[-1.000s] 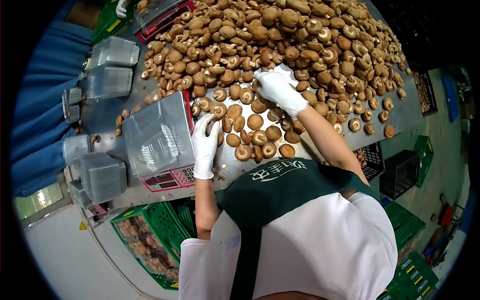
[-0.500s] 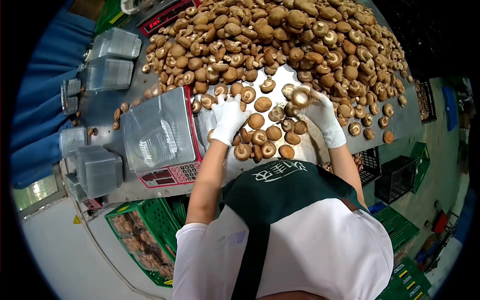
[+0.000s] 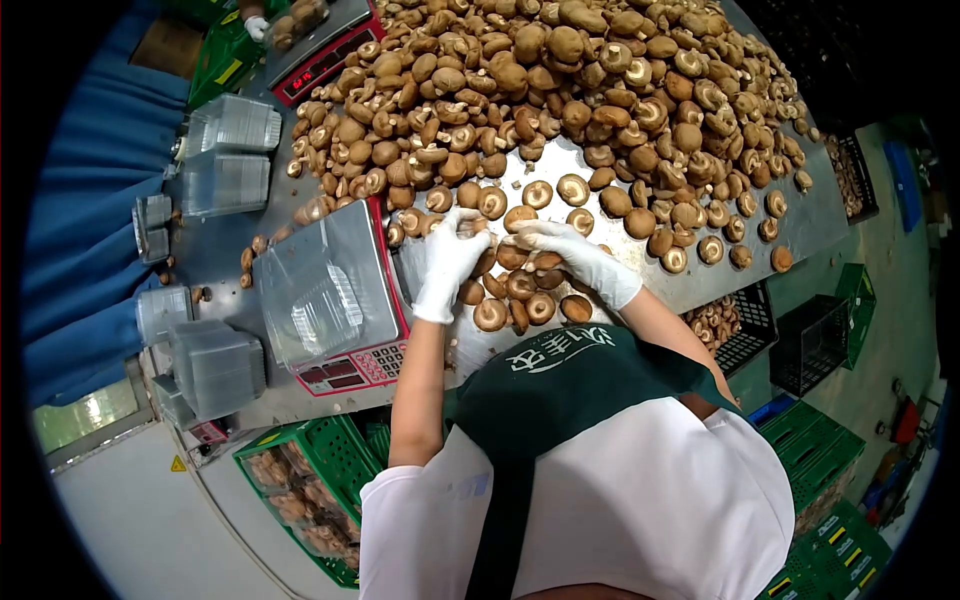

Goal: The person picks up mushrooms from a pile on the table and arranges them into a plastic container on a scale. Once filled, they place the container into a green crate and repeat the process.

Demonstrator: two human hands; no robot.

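Note:
Both hands wear white gloves over the metal table, among loose brown mushrooms (image 3: pixel 521 285). My left hand (image 3: pixel 455 260) is curled round a mushroom at the left side of the small group. Just to its right, my right hand (image 3: pixel 575 255) reaches leftward over the group, its fingers bent at a mushroom near the fingertips; how firmly it grips is hard to see. Above the hands lies a large mushroom heap (image 3: pixel 560 70). A scale (image 3: pixel 350 374) with clear plastic trays (image 3: pixel 310 290) on it stands left of my left hand.
Stacks of clear trays (image 3: pixel 228 183) line the left side. A second scale (image 3: pixel 325 62) stands at the top left, near another person's gloved hand (image 3: pixel 257 28). Green crates (image 3: pixel 345 465) with packed mushrooms are below the table. Black crates (image 3: pixel 810 345) stand at the right.
My right hand has moved left, from the right edge of the small group to beside my left hand. My left hand has curled its fingers. Another person's hand has appeared at the top left.

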